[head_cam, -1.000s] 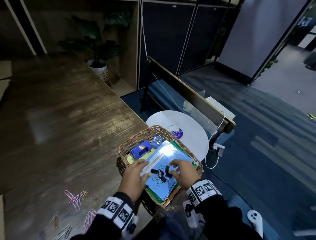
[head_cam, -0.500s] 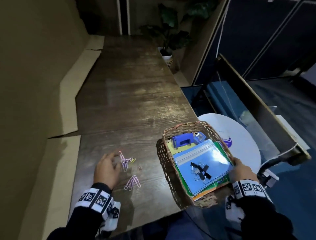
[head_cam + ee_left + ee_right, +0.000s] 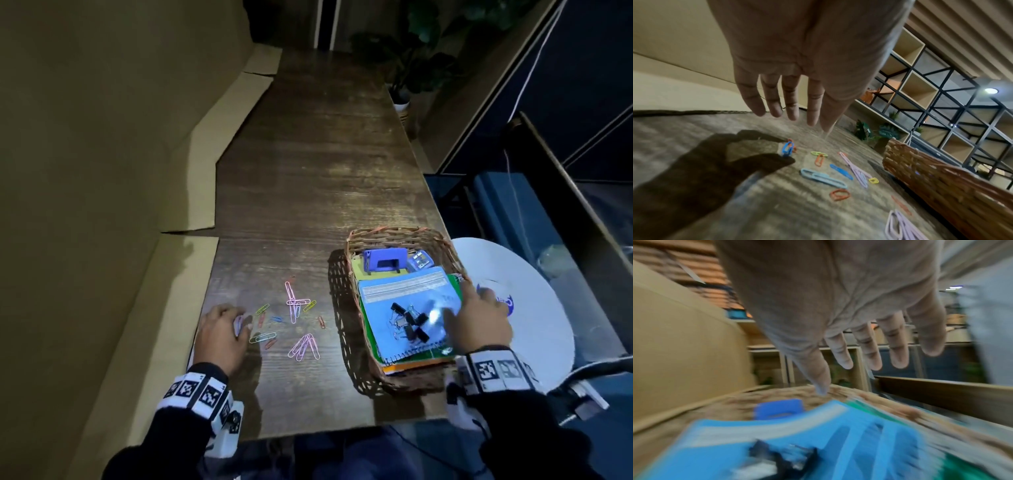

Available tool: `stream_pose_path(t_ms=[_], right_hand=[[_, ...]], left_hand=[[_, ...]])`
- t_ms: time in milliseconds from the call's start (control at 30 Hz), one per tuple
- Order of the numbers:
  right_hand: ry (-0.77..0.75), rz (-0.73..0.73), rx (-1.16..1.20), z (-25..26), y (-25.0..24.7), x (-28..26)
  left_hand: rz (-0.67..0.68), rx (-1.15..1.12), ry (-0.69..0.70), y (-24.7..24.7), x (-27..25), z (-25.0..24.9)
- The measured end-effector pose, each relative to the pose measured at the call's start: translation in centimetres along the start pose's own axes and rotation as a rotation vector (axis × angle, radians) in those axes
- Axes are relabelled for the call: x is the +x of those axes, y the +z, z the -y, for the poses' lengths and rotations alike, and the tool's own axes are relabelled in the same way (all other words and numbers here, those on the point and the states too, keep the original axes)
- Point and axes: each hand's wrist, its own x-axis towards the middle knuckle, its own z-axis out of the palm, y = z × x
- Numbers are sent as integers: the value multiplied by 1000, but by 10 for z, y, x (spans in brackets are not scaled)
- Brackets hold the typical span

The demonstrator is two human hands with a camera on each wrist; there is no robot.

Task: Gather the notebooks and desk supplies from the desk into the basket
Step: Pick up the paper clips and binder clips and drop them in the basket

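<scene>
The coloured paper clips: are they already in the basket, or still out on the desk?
Still out. The paper clips lie scattered on the desk, left of the basket; only black binder clips are inside.

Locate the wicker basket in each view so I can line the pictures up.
Head: wicker basket right of centre on the desk, notebooks inside.
Left wrist: its woven side wall at the right edge.
Right wrist: blurred rim across the middle.
Shared landmark: blue stapler, hidden in the left wrist view.

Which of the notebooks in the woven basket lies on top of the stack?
The light blue spiral-bound notebook: black binder clips lie on its cover, while the green notebook and orange notebook show only edges beneath it.
</scene>
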Motion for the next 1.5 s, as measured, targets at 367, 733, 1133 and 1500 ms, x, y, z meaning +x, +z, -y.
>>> stream_pose_path(t_ms=[367, 733, 1133, 1500], right_hand=[[-448, 412, -90, 136, 90, -89], [-296, 377, 134, 133, 89, -96], [-107, 4, 640, 29, 37, -49], [-684, 183, 394, 86, 60, -86]], left_hand=[[32, 86, 15, 6, -32, 15], [208, 71, 275, 49, -50, -46], [275, 112, 167, 60, -32, -60], [267, 227, 188, 63, -36, -57]])
